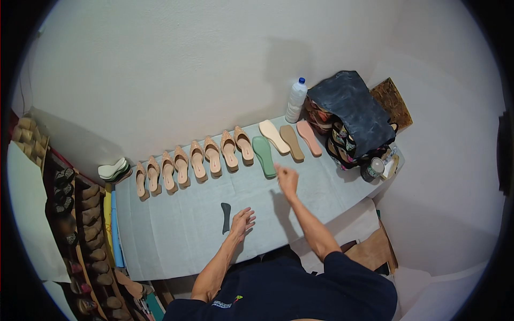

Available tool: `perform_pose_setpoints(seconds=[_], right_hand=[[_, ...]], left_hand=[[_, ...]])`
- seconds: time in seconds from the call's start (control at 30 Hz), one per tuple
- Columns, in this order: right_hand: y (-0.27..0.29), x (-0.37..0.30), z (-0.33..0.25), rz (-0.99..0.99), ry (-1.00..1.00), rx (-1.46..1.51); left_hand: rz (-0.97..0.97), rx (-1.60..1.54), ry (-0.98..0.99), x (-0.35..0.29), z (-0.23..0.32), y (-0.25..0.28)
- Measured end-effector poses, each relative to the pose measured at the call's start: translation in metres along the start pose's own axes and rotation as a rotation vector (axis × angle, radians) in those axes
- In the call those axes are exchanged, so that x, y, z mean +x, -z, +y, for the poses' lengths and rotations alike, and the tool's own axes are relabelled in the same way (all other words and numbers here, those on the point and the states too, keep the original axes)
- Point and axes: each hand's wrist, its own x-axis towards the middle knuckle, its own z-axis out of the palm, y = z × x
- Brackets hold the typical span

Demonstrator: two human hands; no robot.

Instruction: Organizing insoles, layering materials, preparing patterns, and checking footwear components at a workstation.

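Note:
My left hand (242, 223) is open with its fingers apart, just right of a small dark sole-shaped piece (225, 218) lying on the table; I see nothing in it. My right hand (287, 180) is raised above the table beside the lower end of a green sole (262, 155). Its fingers are blurred, so I cannot tell whether they hold anything. To the right of the green sole lie a cream sole (273, 136), a brown sole (291, 143) and a pink sole (309, 138). Several beige heeled mules (212, 157) stand in a row along the wall side.
A grey-covered table (176, 235) spans the view. At its far right stand a water bottle (296, 100), a pile of patterned footwear under a dark cloth (353, 107) and a tin can (372, 169). Stacked soles (113, 169) sit at the left corner, beside racks of shoe forms (93, 230).

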Motion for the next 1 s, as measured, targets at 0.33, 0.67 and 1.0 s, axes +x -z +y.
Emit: perform_pose_setpoints(seconds=[0.33,0.67,1.0], right_hand=[[0.035,0.324,0.026,0.200,0.025,-0.159],[0.002,0.441,0.020,0.415,0.032,-0.104],[-0.020,0.422,0.029,0.529,0.132,-0.105]], left_hand=[[0.285,-0.078,-0.053,0.033,0.008,-0.005],[0.573,-0.226,-0.025,0.024,-0.013,-0.030],[0.640,-0.208,-0.018,0.016,-0.025,-0.020]])
